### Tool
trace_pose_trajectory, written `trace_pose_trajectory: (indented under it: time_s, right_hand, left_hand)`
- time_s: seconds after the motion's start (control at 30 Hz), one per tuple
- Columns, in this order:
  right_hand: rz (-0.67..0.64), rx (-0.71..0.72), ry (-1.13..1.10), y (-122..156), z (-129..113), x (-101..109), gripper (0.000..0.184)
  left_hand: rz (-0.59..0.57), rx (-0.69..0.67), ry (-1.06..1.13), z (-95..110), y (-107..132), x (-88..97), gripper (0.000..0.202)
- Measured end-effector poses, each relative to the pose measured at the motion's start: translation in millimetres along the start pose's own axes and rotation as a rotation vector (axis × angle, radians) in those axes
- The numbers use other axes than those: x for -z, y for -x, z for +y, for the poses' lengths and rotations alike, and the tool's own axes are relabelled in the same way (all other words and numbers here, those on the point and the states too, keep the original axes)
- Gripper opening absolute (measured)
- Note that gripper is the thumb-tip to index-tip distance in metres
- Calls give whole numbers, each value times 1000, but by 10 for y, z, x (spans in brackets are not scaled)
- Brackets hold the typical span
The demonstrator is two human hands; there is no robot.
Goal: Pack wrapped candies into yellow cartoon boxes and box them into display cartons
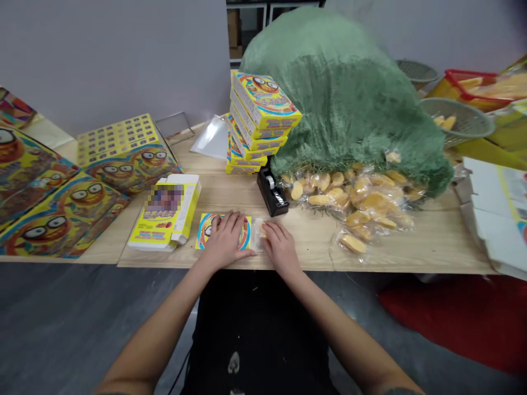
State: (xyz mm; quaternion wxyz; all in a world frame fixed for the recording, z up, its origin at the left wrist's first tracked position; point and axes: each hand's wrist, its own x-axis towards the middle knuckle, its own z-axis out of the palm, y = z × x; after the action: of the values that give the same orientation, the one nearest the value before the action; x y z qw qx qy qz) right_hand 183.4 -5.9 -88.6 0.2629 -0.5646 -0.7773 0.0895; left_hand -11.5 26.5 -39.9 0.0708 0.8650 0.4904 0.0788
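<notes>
**2 hands on a small box at the table's near edge**

Head view. The left hand (225,240) covers most of the small box (246,229). Only yellow edges and part of a round printed face show on either side of the fingers. The clear packet (258,229) at the box's right end is blurred and half under the right hand (280,248), so I cannot tell whether it sits inside the box or only against it. The print on the flat cartons (164,215), just left of the left hand, is smudged out.

The left hand lies palm down on the box, fingers spread and open, gripping nothing. The right hand is just beside it (the 2 nearly touch), palm down, fingers bent onto the packet. Whether they pinch it cannot be made out. Both forearms rise from the bottom edge and converge at the table (411,247).

Beyond the right hand stands a black tape dispenser (272,193), and behind that a leaning stack of boxes (259,118). Farther right of that hand, wrapped snacks (364,204) spill from under a green mesh sack (341,93).
</notes>
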Motion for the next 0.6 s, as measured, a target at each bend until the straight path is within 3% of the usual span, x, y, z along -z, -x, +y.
trace_pose_trajectory:
  time_s: [0.2, 0.33, 0.47, 0.6]
  right_hand:
    - [-240, 195, 105, -79, 56, 257, 46]
    - [-241, 148, 83, -154, 67, 254, 55]
    - [-166, 160, 63, -214, -20, 177, 42]
    - [-259, 194, 138, -306, -105, 239, 39]
  left_hand:
    - [-56, -7, 55, -70, 4, 52, 102]
    - [-107, -53, 133, -159, -9, 130, 96]
    - [-81, -59, 158, -221, -16, 137, 91]
    - [-48, -79, 168, -230, -11, 99, 88]
